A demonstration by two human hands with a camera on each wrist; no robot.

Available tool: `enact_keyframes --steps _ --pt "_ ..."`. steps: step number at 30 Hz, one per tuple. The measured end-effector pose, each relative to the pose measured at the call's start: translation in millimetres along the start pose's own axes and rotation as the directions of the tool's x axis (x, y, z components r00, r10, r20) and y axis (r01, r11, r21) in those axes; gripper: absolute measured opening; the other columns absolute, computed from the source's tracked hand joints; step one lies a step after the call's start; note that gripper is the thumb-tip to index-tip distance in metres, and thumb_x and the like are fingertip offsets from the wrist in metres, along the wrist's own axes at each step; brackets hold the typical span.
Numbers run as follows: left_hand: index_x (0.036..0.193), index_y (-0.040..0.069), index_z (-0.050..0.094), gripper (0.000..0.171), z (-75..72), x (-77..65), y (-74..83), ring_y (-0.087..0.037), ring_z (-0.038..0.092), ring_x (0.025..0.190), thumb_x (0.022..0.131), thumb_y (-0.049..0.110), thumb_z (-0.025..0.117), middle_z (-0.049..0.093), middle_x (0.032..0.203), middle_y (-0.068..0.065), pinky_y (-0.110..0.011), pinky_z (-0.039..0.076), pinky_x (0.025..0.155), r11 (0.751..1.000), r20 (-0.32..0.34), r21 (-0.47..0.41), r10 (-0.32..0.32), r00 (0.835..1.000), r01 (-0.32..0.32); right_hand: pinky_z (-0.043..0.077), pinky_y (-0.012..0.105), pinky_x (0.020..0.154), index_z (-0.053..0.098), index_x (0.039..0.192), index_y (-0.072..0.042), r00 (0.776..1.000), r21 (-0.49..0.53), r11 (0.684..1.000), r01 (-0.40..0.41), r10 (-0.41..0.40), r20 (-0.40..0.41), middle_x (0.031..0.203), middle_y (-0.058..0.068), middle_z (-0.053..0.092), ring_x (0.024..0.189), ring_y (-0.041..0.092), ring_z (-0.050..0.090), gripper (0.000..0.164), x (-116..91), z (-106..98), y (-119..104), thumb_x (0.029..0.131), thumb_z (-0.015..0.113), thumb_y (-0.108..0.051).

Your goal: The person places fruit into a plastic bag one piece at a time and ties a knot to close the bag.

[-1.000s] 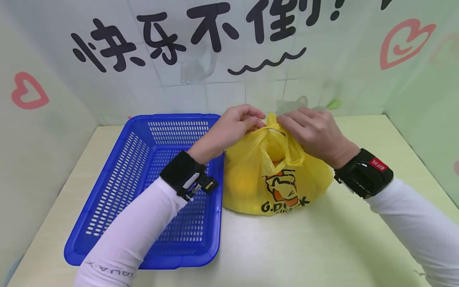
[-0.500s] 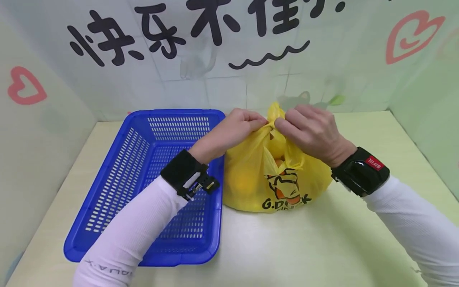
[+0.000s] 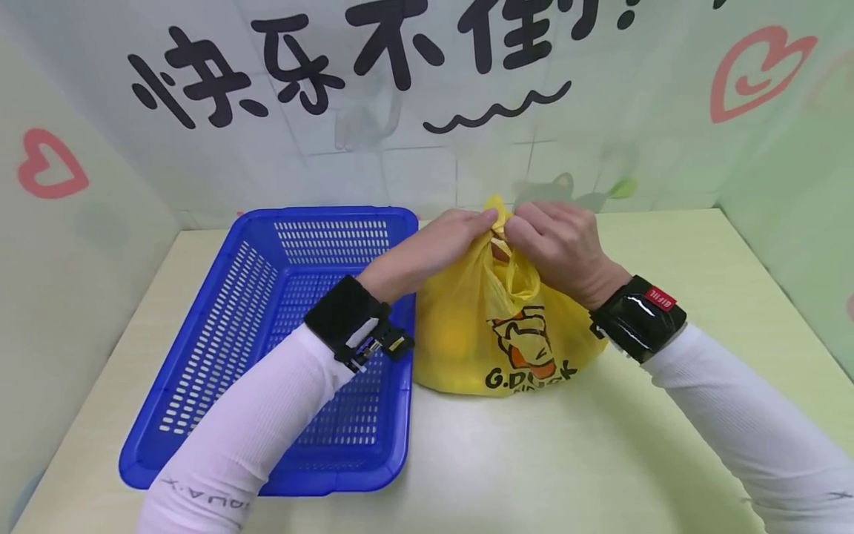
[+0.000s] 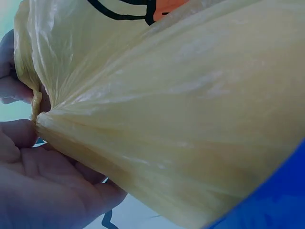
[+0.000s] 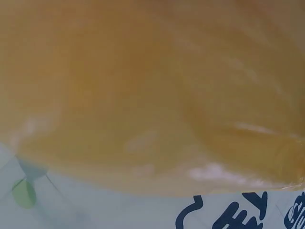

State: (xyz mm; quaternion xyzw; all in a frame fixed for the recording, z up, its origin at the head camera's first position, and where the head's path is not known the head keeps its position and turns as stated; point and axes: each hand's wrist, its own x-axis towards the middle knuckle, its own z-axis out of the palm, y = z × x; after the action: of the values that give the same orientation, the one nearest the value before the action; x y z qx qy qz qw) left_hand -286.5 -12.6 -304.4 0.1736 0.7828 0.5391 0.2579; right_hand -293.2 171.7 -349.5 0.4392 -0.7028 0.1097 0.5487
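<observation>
A yellow plastic bag [image 3: 460, 341] with a duck print stands bulging on the table, its top gathered between both hands. Rounded orange shapes show faintly through the film. My left hand [image 3: 450, 233] pinches the gathered top from the left, thumb uppermost. In the left wrist view, the left hand [image 4: 52, 181] holds the bunched film [image 4: 52, 114], with creases fanning out from the pinch. From the right, my right hand [image 3: 560, 245] grips the top of the bag with curled fingers. The bag's side [image 5: 143, 95] fills most of the right wrist view, where the right hand is out of sight.
A blue perforated plastic basket [image 3: 400, 415] stands left of the bag, its right rim against the bag's side; my left forearm reaches across it. The pale table [image 3: 507, 460] ends at a printed back wall [image 3: 414, 178], with side walls left and right.
My left fingers went from loose beside the bag's top to pinching it. The right hand has shifted slightly left, pulling the gathered top along with it. The basket stays put.
</observation>
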Motion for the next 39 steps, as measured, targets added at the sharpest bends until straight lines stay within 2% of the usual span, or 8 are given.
enact_keyframes --steps 7,13,18,25,29,33,35,39 --pt "0.111 0.003 0.065 0.036 -0.6 0.1 1.7 -0.014 0.060 0.082 0.105 0.032 0.043 0.063 0.097 -0.007 -0.021 0.047 0.075 0.989 -0.018 -0.143 -0.038 0.999 0.035 0.035 0.032 0.051 0.048 0.082 -0.002 0.988 0.003 0.993 -0.119 0.118 0.096 0.069 0.011 0.047 0.060 0.026 0.043 0.013 5 -6 0 0.090 0.056 0.006" --pt "0.091 0.000 0.065 0.033 5.2 4.8 8.5 -0.014 0.057 0.069 0.102 0.028 0.053 0.062 0.088 -0.009 -0.019 0.044 0.062 0.981 -0.157 -0.191 -0.053 0.986 0.022 0.037 0.035 0.058 0.048 0.085 0.000 0.950 0.051 0.978 -0.203 0.184 0.251 0.070 0.012 0.047 0.064 0.028 0.045 0.023 11 -11 0 0.085 0.071 0.001" --pt "0.078 0.000 0.063 0.036 9.7 9.3 10.6 -0.012 0.040 0.056 0.101 0.027 0.055 0.050 0.070 -0.003 -0.022 0.029 0.053 0.999 -0.261 -0.043 -0.021 0.965 0.010 0.035 0.028 0.056 0.048 0.085 0.000 0.883 0.139 0.925 -0.354 0.282 0.376 0.065 0.010 0.045 0.058 0.021 0.043 0.027 13 -12 0 0.083 0.075 -0.004" --pt "0.062 0.009 0.046 0.045 9.4 9.9 12.7 -0.012 0.032 0.049 0.102 0.028 0.054 0.030 0.057 0.003 -0.023 0.024 0.049 0.979 -0.325 0.201 0.050 0.944 0.017 0.031 0.025 0.065 0.051 0.079 -0.002 0.759 0.215 0.784 -0.582 0.430 0.488 0.069 0.008 0.048 0.068 0.017 0.044 0.029 18 -21 -2 0.080 0.080 -0.004" --pt "0.070 0.008 0.062 0.039 7.3 8.1 14.2 -0.012 0.038 0.051 0.102 0.028 0.053 0.052 0.062 0.001 -0.022 0.027 0.048 0.950 -0.349 0.311 0.102 0.931 0.013 0.050 0.033 0.075 0.061 0.080 -0.002 0.731 0.211 0.754 -0.623 0.463 0.502 0.075 0.008 0.065 0.077 0.023 0.064 0.014 25 -27 -6 0.086 0.074 -0.005" --pt "0.084 0.007 0.070 0.031 8.7 5.2 16.5 -0.013 0.044 0.054 0.102 0.025 0.053 0.067 0.076 -0.003 -0.021 0.029 0.049 0.909 -0.347 0.413 0.213 0.913 -0.055 0.050 0.026 0.073 0.070 0.084 -0.003 0.699 0.208 0.710 -0.673 0.519 0.493 0.078 0.007 0.073 0.072 0.019 0.064 0.010 33 -32 -9 0.090 0.071 -0.011" --pt "0.084 0.006 0.067 0.027 10.3 3.3 16.9 -0.014 0.046 0.056 0.101 0.021 0.053 0.063 0.074 -0.004 -0.021 0.030 0.051 0.879 -0.344 0.467 0.283 0.895 -0.098 0.047 0.020 0.067 0.072 0.087 -0.003 0.654 0.212 0.656 -0.724 0.557 0.512 0.076 0.008 0.072 0.066 0.015 0.059 0.012 36 -35 -9 0.092 0.069 -0.014" --pt "0.085 0.006 0.062 0.017 12.3 -2.7 17.1 -0.017 0.053 0.068 0.098 0.014 0.055 0.056 0.077 -0.004 -0.022 0.037 0.059 0.813 -0.343 0.558 0.405 0.847 -0.163 0.054 0.016 0.067 0.073 0.098 0.001 0.494 0.268 0.428 -0.863 0.608 0.621 0.079 0.009 0.073 0.067 0.010 0.066 0.019 40 -44 -6 0.096 0.063 -0.016"
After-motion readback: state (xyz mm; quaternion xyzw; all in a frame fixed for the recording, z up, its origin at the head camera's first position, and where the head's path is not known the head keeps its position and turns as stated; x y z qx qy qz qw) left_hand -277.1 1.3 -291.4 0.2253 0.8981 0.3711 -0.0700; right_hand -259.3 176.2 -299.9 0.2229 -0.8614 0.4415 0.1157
